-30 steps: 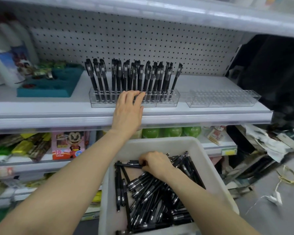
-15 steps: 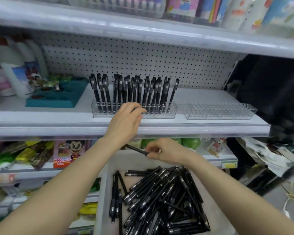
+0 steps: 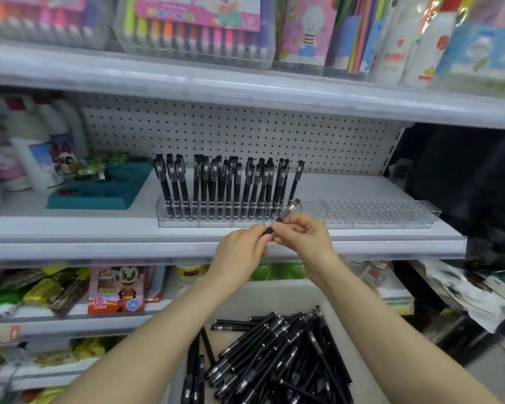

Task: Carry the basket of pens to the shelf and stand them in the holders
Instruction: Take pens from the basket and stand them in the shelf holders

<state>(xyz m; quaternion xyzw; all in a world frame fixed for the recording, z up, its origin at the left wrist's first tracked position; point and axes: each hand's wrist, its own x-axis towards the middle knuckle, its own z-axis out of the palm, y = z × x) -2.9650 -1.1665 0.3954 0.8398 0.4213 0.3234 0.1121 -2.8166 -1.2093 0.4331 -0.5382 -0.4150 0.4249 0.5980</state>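
Stationery shelving, one person at work, seen from the head camera. Item held: one black pen (image 3: 285, 214), tilted, cap end up and to the right, its upper end in front of the right end of the filled holder. Left hand (image 3: 239, 249) and right hand (image 3: 303, 240): brought together just before the shelf edge, each with fingers curled and pinching the lower end of that pen. Filled holder (image 3: 216, 218): clear plastic, on the middle shelf (image 3: 70, 228), carrying a row of standing pens (image 3: 228, 185), black, caps upward, most upright, a few leaning. Empty holder (image 3: 376, 214): clear, slotted, just beside the filled one on its right. Basket (image 3: 274, 298): white, below the hands and between the forearms, in front of the lower shelf, holding a heap of loose pens (image 3: 274, 354) lying crosswise; what it rests on cannot be seen. Middle shelf, left: a teal tray (image 3: 99, 191) with small items on it, and white bottles (image 3: 32, 147) behind. Backing: white pegboard (image 3: 245, 135). Top shelf: boxed marker sets (image 3: 193, 21) and coloured packets, blurred. Lower shelf: a cartoon crayon box (image 3: 117, 290), yellow packets to its left, green containers (image 3: 274, 271) behind the wrists.
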